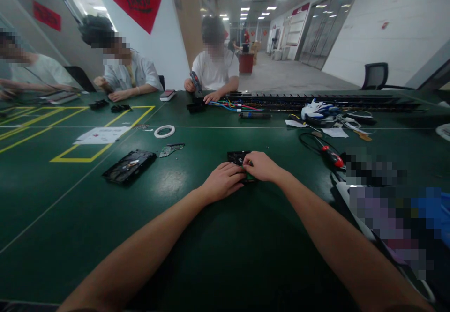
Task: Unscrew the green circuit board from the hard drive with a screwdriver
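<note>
A small black box (235, 156) is gripped by bent fingers (250, 163). The right hand (263, 166) is closed on it at 3 o'clock, the left hand (225, 182) at 7 o'clock.

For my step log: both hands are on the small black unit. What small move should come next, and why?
Probably ease the green board off the black unit: left hand and right hand both grip the unit's near edge, and neither holds a tool.

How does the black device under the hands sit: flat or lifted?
Flat: the black device rests on the table, left hand and right hand over its near end.
</note>
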The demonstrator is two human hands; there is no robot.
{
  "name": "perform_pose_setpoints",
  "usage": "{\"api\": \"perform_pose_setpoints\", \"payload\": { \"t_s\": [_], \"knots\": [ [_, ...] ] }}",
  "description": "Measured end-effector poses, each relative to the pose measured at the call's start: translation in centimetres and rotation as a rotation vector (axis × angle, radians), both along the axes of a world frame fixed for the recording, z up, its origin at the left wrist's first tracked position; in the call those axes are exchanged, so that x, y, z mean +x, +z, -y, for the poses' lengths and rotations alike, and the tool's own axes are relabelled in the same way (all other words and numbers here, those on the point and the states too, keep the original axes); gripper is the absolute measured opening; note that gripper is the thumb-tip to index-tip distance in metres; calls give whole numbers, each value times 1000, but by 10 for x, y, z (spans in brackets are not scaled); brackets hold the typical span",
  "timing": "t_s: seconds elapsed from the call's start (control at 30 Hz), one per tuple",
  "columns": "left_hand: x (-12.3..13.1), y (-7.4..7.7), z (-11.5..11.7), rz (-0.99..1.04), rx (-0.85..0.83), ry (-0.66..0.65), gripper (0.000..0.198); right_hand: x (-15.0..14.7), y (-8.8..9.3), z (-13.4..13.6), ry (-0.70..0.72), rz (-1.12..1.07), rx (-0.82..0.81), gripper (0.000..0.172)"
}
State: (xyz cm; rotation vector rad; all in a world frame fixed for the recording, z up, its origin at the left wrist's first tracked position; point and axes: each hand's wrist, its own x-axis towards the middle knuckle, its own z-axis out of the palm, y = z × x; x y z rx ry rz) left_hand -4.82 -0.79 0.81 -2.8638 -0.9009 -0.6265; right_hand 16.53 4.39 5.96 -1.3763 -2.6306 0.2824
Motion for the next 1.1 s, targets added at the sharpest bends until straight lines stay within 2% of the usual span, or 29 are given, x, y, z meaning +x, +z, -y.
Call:
{"api": "perform_pose_setpoints", "payload": {
  "t_s": [0.9, 1.03, 1.1],
  "knots": [
    [0, -2, -1, 11, -15, -2, 33, 0, 2, 0, -21, -73, -33, 7],
    [-1, -1, -1, 14, -13, -5, 33, 5, 0, -3, -74, -145, -41, 5],
    [-1, -1, 0, 16, -11, -7, 33, 11, 0, -6, -144, -201, -33, 11]
  ]
}}
